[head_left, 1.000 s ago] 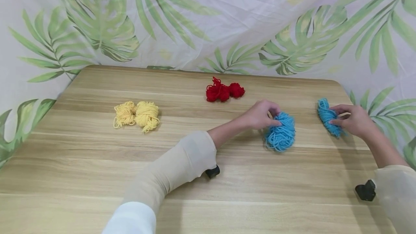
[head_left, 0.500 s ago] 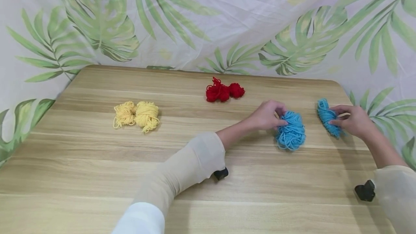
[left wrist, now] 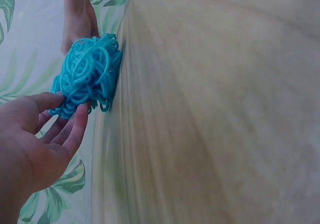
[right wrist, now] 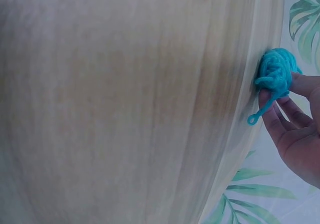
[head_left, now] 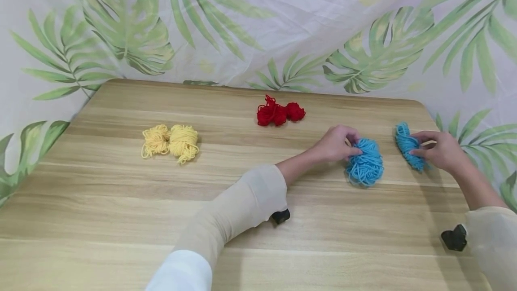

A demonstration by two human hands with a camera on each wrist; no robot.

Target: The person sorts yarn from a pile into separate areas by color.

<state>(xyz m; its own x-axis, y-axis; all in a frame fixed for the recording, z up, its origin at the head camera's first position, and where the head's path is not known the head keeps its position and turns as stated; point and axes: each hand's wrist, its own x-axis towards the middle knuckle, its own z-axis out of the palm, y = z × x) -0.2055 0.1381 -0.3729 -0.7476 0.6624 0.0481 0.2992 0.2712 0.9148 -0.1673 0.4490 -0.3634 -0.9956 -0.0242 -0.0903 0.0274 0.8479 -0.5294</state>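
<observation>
My left hand (head_left: 337,143) pinches the upper left side of a larger blue yarn bundle (head_left: 365,164), right of the table's middle. In the left wrist view, thumb and fingers grip the near end of this loose, loopy bundle (left wrist: 87,73). Near the table's right edge, my right hand (head_left: 442,149) pinches a slimmer blue yarn bundle (head_left: 409,146) from its right side. The right wrist view shows that bundle (right wrist: 276,71) between thumb and fingers, with one loop hanging out. A narrow gap of tabletop separates the two blue bundles.
Two yellow yarn bundles (head_left: 170,142) lie side by side on the left of the wooden table (head_left: 121,219). Red yarn bundles (head_left: 279,112) sit near the back edge. Behind the table hangs a leaf-patterned cloth (head_left: 226,21).
My left hand has moved right with the larger blue yarn bundle, bringing it closer to the slimmer one. The right hand and its bundle have stayed in place.
</observation>
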